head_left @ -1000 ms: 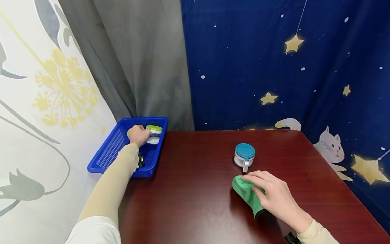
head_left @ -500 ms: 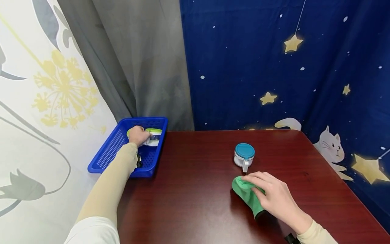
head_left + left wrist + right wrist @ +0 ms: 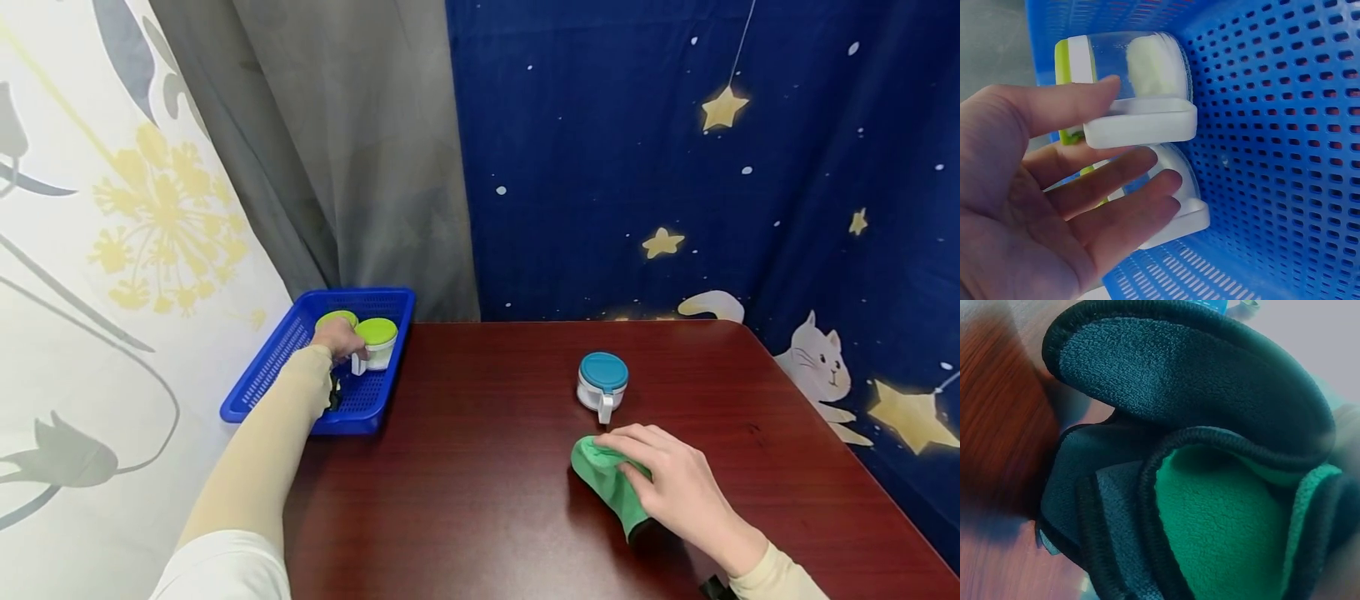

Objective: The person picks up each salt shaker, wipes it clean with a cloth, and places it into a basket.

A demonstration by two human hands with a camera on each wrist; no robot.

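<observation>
At the far left, my left hand (image 3: pixel 339 337) reaches into the blue basket (image 3: pixel 1272 125). Its thumb and index finger hold the white handle (image 3: pixel 1147 125) of a clear seasoning jar (image 3: pixel 378 350) with a green lid, pale contents showing inside. The other fingers are loosely bent. A second green-lidded jar (image 3: pixel 336 317) stands beside it, partly behind the hand. On the right of the table, my right hand (image 3: pixel 675 475) grips a folded green cloth (image 3: pixel 607 475) with a dark reverse and black edging (image 3: pixel 1147 369). A blue-lidded jar (image 3: pixel 602 385) stands just beyond the cloth.
The basket has perforated walls and stands at the table's far left corner. The dark red-brown table (image 3: pixel 450 467) spreads between both hands. A grey curtain (image 3: pixel 390 167) and a starry blue curtain (image 3: pixel 585 150) hang behind, with a pale printed one (image 3: pixel 150 350) at the left.
The green-lidded jar in my left hand has gone from tilted to upright and come slightly nearer inside the basket. My right hand and the cloth have stayed in place.
</observation>
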